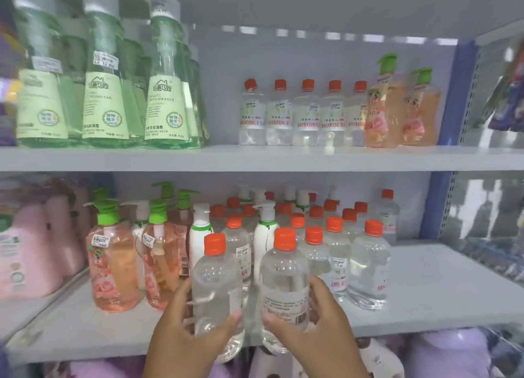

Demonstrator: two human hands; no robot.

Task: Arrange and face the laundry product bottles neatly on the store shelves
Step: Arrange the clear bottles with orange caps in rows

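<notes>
Left hand (181, 332), fingers curled: grips clear, ribbed, orange-capped plastic bottle (217, 289). Right hand (320, 326): grips matching labelled bottle (284, 287), front of lower shelf (425, 292).

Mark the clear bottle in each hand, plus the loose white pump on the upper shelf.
Left-hand bottle (217, 275): head view, on its clear body.
Right-hand bottle (284, 278): head view, on its clear body.
Loose white pump (329, 143): head view, mid-stem.

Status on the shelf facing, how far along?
Done: upper shelf looks faced, green bottles and a clear orange-capped row lined up labels out. In hand: left hand and right hand each hold a clear bottle. Left: lower shelf cluster is mixed and uneven.
</notes>
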